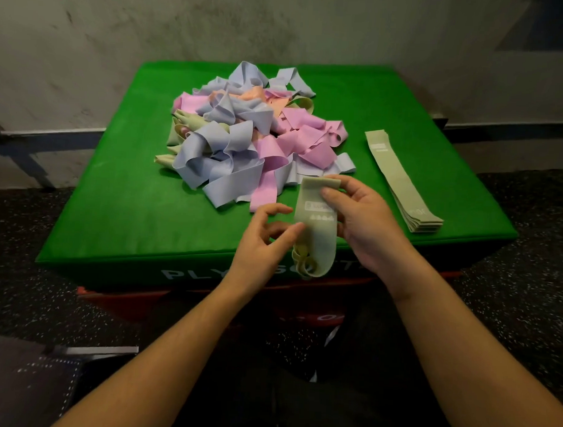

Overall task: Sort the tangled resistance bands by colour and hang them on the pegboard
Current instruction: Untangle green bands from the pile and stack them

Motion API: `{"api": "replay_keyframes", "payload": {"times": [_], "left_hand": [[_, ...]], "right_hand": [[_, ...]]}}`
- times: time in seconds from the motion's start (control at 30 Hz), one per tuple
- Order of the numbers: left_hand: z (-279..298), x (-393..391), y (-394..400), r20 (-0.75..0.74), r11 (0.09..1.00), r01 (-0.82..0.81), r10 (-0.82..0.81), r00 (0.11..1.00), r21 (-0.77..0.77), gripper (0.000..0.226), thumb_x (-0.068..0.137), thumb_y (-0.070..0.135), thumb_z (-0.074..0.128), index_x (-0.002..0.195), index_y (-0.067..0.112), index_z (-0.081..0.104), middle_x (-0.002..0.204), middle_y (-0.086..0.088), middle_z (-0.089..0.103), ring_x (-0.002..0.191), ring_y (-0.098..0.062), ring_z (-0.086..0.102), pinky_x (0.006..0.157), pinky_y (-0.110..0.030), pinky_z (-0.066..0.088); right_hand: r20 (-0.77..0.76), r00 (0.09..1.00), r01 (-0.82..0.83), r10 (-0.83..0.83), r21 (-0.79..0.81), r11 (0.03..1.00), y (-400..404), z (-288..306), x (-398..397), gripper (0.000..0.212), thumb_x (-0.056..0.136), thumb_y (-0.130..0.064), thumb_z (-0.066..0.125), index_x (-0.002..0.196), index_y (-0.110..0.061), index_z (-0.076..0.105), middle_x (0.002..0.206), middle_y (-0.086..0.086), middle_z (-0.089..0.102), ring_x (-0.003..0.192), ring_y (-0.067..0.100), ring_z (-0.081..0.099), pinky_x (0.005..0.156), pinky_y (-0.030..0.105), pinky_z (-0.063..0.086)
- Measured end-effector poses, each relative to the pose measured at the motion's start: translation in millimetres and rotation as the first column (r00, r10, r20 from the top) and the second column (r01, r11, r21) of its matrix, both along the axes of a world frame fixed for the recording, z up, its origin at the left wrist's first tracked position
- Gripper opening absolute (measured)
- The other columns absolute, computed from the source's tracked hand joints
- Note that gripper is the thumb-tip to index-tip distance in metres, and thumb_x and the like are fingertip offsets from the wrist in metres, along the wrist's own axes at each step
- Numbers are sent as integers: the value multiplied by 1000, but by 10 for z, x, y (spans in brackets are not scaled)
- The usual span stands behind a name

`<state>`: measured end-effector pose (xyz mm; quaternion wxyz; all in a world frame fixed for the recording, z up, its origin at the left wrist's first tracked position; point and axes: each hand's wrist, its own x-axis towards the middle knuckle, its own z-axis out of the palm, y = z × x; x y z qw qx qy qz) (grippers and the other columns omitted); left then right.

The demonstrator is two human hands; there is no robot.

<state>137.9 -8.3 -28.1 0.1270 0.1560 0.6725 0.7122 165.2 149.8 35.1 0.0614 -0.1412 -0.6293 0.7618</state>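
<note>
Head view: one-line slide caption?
Both hands, left and right, hold a green band between the tangled pile and the sorted green stack.

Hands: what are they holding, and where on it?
Right hand pinches a green band near its top end; left hand fingers touch its left edge lower down.

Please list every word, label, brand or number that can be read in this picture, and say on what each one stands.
"PLY" then a gap, then partly hidden letters: white print on the front of the green box, cut off by the hands.
White label on the held green band: too blurred to read.
Print on the stack of green bands: too small to read.
White marks on the red box below: unreadable.
</note>
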Motion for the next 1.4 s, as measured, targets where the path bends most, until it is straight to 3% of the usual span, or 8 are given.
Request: {"api": "replay_keyframes", "payload": {"times": [0.13, 0.33, 0.5, 0.63, 0.87, 1.17, 1.27, 1.4], "left_hand": [[79, -70, 6, -118, 957, 173, -205, 972, -233, 22, 88, 38, 70, 101, 21, 74, 90, 3, 71, 88, -11, 67, 79, -28, 55], [111, -33, 109, 45, 962, 232, -227, 973, -142, 14, 92, 14, 67, 103, 6, 74, 96, -9, 76, 85, -13, 67, 79, -33, 55], [199, -69, 206, 92, 1000, 2, -1, 996, -11, 12, 96, 9, 61, 102, 9, 72, 93, -11, 76, 82, -18, 69, 70, -28, 54], [161, -190, 134, 147, 987, -158, 155, 977, 11, 14, 97, 16, 61, 106, 17, 72, 93, 1, 76, 87, -14, 71, 69, -30, 58], [225, -202, 153, 308, 949, -279, 225, 925, 145, 15, 100, 20, 57, 109, 21, 68, 103, -5, 75, 97, -21, 71, 69, -29, 57], [257, -110, 143, 313, 950, -254, 189, 931, 182, 16, 102, 20, 52, 110, 17, 66, 99, -1, 74, 96, -17, 71, 69, -30, 59], [245, -56, 206, 304, 939, -275, 205, 930, 206, 21, 103, 19, 50, 118, 12, 64, 104, -2, 72, 98, -15, 69, 67, -30, 59], [273, -30, 243, 334, 913, -327, 238, 912, 243, 22, 103, 20, 49, 120, 12, 62, 104, -5, 71, 96, -16, 69, 65, -29, 58]], "right_hand": [[-28, 999, -49, 47, -99, 994, 8, 123, -98, 16, 97, -2, 53, 102, -14, 63, 80, -1, 70, 66, 8, 65, 56, 23, 55], [-40, 999, -31, 31, -16, 999, 33, 141, -210, 15, 96, -8, 59, 106, -17, 66, 86, -2, 70, 70, 9, 64, 61, 25, 52], [-43, 993, 115, -111, 128, 985, 56, -22, -195, 41, 91, -28, 70, 126, -27, 49, 91, -5, 67, 81, 10, 62, 68, 31, 50], [-112, 981, 182, -158, 258, 949, 27, -210, -94, 42, 73, -52, 76, 92, -26, 49, 84, 0, 49, 71, 9, 46, 62, 28, 40], [-49, 996, -32, 71, 547, 837, -122, -465, -8, 36, 77, -25, 82, 98, -25, 53, 81, -3, 55, 66, 6, 50, 65, 26, 47], [70, 995, 53, -78, 299, 953, -54, -513, -36, 19, 97, -16, 56, 104, -32, 49, 97, 4, 71, 89, 30, 68, 79, 49, 56], [37, 991, 114, -132, 310, 944, -146, -492, 5, 12, 104, -29, 45, 113, -30, 38, 97, 0, 67, 82, 14, 63, 73, 36, 51], [-93, 993, 96, -67, 347, 933, -289, -522, 105, 47, 87, -52, 66, 117, -28, 38, 105, 4, 56, 75, 9, 59, 58, 25, 50]]}}
